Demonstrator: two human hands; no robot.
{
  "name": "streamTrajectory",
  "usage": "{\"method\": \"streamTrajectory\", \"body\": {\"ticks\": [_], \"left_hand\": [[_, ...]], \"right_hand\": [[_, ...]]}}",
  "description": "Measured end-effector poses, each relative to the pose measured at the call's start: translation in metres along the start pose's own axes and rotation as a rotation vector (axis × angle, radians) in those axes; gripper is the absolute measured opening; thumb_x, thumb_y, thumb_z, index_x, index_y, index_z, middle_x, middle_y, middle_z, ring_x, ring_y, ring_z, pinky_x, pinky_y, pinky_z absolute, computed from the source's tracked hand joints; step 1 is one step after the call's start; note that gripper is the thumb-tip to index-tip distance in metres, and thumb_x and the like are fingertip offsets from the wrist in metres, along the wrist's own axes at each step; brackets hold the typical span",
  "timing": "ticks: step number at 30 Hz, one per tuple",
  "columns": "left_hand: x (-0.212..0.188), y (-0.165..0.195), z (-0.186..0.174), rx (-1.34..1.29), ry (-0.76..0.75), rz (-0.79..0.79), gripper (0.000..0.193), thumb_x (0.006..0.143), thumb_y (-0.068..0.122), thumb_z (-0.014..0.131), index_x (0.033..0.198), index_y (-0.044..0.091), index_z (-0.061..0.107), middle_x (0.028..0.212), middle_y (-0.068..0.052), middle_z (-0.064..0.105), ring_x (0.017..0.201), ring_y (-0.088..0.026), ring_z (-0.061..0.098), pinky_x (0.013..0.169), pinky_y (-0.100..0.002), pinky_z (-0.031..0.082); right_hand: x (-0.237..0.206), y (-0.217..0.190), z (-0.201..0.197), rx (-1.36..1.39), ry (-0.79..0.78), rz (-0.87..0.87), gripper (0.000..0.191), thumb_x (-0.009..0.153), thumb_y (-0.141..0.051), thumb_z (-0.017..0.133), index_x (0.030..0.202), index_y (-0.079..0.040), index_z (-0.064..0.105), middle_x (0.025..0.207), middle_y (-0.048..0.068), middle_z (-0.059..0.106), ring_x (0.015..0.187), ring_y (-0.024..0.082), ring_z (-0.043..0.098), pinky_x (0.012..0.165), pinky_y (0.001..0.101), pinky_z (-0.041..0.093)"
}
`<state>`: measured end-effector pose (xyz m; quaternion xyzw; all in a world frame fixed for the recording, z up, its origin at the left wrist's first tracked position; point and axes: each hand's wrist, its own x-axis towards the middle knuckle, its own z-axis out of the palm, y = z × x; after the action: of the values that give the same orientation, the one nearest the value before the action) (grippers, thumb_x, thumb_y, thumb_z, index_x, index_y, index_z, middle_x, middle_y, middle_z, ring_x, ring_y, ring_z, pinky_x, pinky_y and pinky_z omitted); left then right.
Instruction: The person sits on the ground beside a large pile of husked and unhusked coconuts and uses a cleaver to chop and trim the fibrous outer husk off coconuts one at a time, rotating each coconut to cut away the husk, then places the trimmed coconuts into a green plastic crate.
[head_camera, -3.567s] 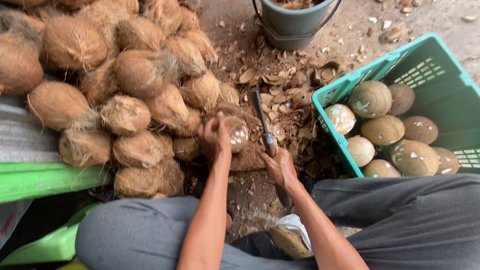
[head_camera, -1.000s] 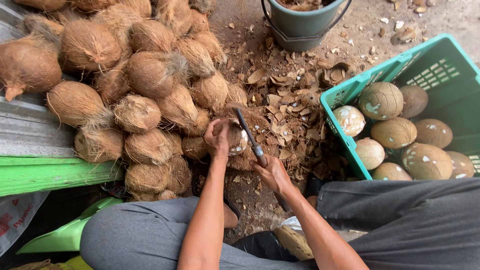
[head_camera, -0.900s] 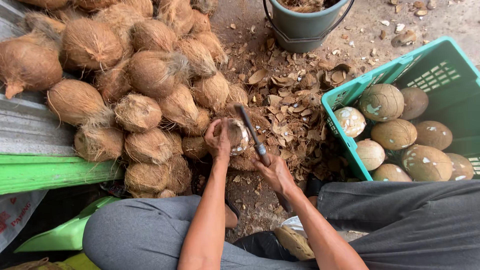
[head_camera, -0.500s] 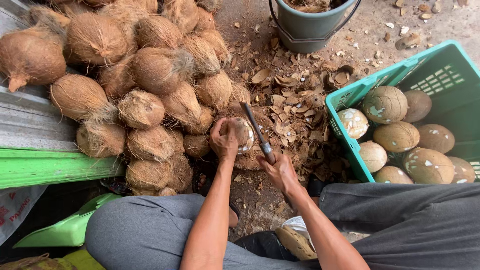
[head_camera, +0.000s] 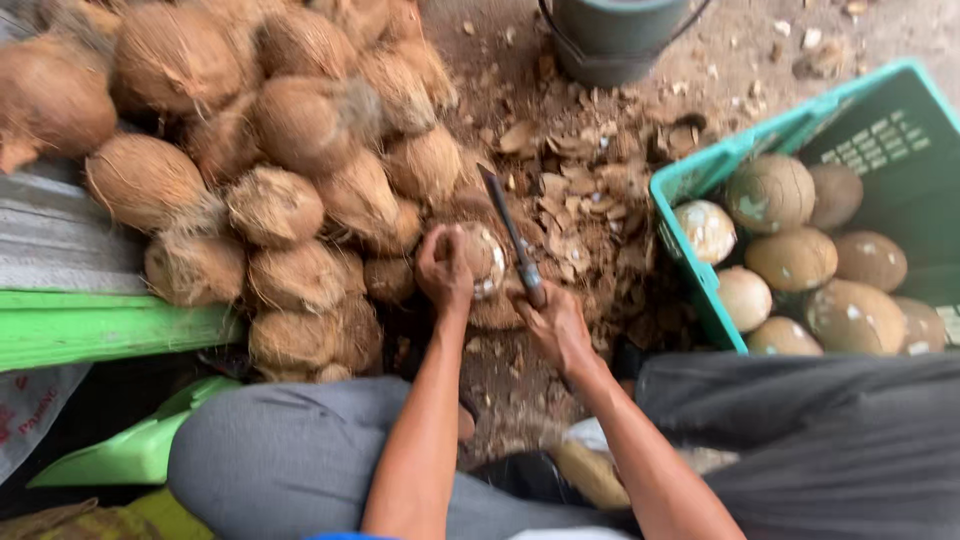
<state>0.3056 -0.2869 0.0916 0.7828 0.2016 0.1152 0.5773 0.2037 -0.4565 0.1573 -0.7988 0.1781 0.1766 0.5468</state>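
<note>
My left hand (head_camera: 443, 272) grips a partly peeled coconut (head_camera: 482, 259) held low over the ground between my knees. My right hand (head_camera: 556, 322) is closed around the handle of a dark-bladed knife (head_camera: 510, 235), whose blade angles up and left along the coconut's right side. Brown shell chips (head_camera: 585, 210) lie scattered on the dirt just beyond both hands.
A heap of fibrous brown coconuts (head_camera: 280, 150) fills the left. A green plastic crate (head_camera: 700, 265) on the right holds several peeled coconuts (head_camera: 790, 260). A dark bucket (head_camera: 615, 35) stands at the top. Green boards (head_camera: 100, 330) lie at the left; my grey-trousered legs span the bottom.
The knife has kept striking and shifting along the coconut, which my left hand turns slightly. The view has moved closer and a little rightwards.
</note>
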Motion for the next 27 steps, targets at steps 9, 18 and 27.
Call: {"method": "streamTrajectory", "body": {"ticks": [9,18,27], "left_hand": [[-0.007,0.005,0.004,-0.091,0.038,-0.007,0.046,0.094,0.053,0.065,0.111,0.012,0.074,0.107,-0.011,0.075,0.094,-0.023,0.072,0.078,-0.039,0.061],[-0.013,0.011,0.009,0.12,0.069,-0.048,0.049,0.091,0.054,0.062,0.111,0.012,0.075,0.108,-0.012,0.073,0.088,-0.022,0.072,0.072,-0.039,0.062],[-0.057,-0.003,0.001,0.192,0.1,-0.02,0.056,0.09,0.063,0.063,0.115,0.014,0.073,0.118,-0.011,0.069,0.103,-0.026,0.069,0.083,-0.047,0.058]], "right_hand": [[0.021,0.043,-0.005,-0.225,-0.036,-0.171,0.033,0.097,-0.037,0.069,0.084,-0.008,0.063,0.064,0.002,0.054,0.052,0.01,0.052,0.047,0.0321,0.044],[-0.009,-0.023,-0.039,0.028,-0.027,0.031,0.036,0.096,-0.034,0.067,0.072,-0.01,0.054,0.056,-0.003,0.05,0.047,0.011,0.047,0.043,0.0313,0.04],[-0.044,0.006,-0.018,-0.018,-0.104,0.135,0.035,0.097,-0.037,0.061,0.071,-0.014,0.058,0.057,-0.004,0.052,0.044,0.01,0.04,0.043,0.0346,0.04]]}}
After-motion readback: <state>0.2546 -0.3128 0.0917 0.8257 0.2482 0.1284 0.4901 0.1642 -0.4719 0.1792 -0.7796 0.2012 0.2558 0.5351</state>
